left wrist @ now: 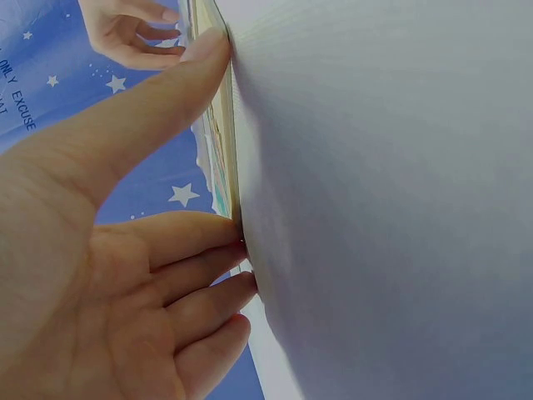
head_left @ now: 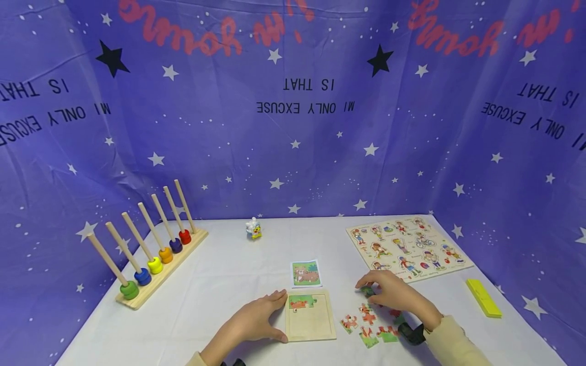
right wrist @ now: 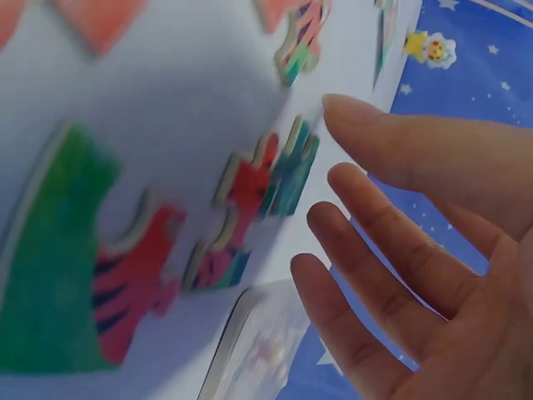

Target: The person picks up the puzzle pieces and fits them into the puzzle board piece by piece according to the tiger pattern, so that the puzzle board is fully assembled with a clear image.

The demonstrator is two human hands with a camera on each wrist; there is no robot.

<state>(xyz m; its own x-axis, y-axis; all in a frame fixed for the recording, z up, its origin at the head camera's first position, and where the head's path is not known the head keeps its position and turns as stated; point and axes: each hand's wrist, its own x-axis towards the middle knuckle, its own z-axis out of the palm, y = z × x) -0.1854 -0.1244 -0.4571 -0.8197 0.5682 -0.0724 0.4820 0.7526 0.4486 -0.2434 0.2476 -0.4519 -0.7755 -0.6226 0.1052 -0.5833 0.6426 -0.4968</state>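
Note:
My left hand [head_left: 256,319] rests against the left edge of a square wooden puzzle tray [head_left: 311,328], thumb at the near corner and fingers at the far one. In the left wrist view, the thumb and fingertips touch the tray's edge [left wrist: 225,125]. Joined puzzle pieces [head_left: 302,302] lie in the tray's upper left. My right hand [head_left: 393,291] hovers with parted, bent fingers over a dark green puzzle piece [head_left: 368,291]. The right wrist view shows nothing between thumb and fingers. Several loose red and green pieces [head_left: 368,314] lie below that hand, some partly hidden by it.
Behind the tray lies a picture card [head_left: 306,274] of a tiger. A bead-and-peg stand [head_left: 160,272] is at left, a small toy figure [head_left: 253,229] at the back. At right are a wooden picture board [head_left: 412,249] and a yellow block [head_left: 484,298].

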